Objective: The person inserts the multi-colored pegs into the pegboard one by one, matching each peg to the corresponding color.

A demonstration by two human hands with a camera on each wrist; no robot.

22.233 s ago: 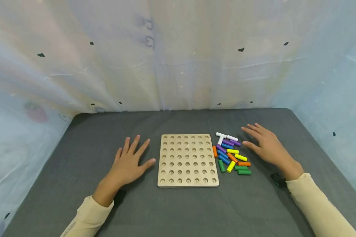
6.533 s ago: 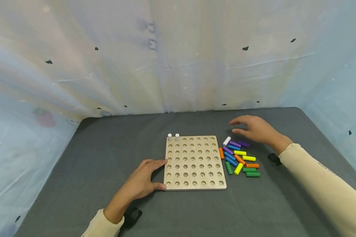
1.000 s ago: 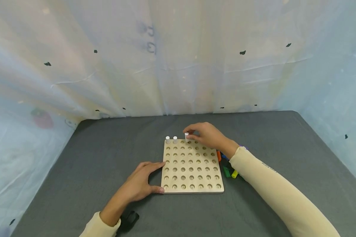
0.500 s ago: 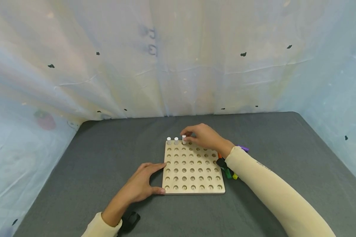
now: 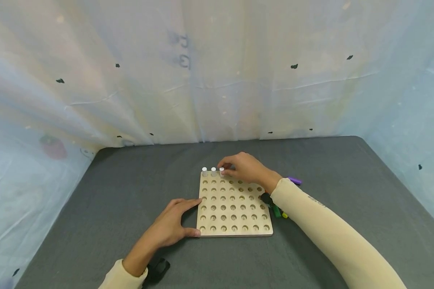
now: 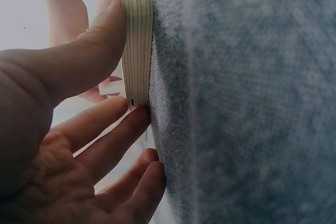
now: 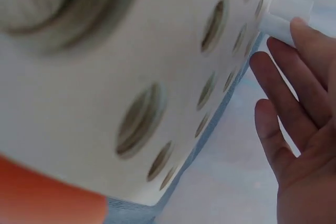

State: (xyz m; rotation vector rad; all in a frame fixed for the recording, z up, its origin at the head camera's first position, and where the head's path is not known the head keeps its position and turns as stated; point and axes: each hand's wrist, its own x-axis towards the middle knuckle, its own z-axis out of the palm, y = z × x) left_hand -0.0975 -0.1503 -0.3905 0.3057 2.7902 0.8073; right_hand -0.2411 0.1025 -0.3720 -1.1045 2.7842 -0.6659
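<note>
My right hand [image 5: 247, 166] pinches a white peg [image 5: 222, 171] between thumb and fingers at the third hole of the far row on a pale wooden pegboard [image 5: 238, 212]. Two more white pegs [image 5: 208, 171] stand upright in the holes to its left. The right wrist view shows the thumb against a white peg [image 7: 276, 28] at the board's edge; how deep it sits is hidden. My left hand [image 5: 168, 224] rests against the board's left side, thumb near the front corner and a finger farther back. In the left wrist view, its extended fingertips touch the layered board edge [image 6: 137, 40].
Right of the board, mostly under my right forearm, lie loose pegs: a purple peg [image 5: 294, 181], a green peg [image 5: 277, 211] and a yellow peg [image 5: 284, 215]. An orange peg [image 7: 47, 198] shows in the right wrist view. A grey cloth [image 5: 130, 188] covers the table; pale curtains surround it.
My right hand has carried the third white peg slightly left and down to the third far-row hole. The left hand stays at the board's side. Earlier, the board held no pegs.
</note>
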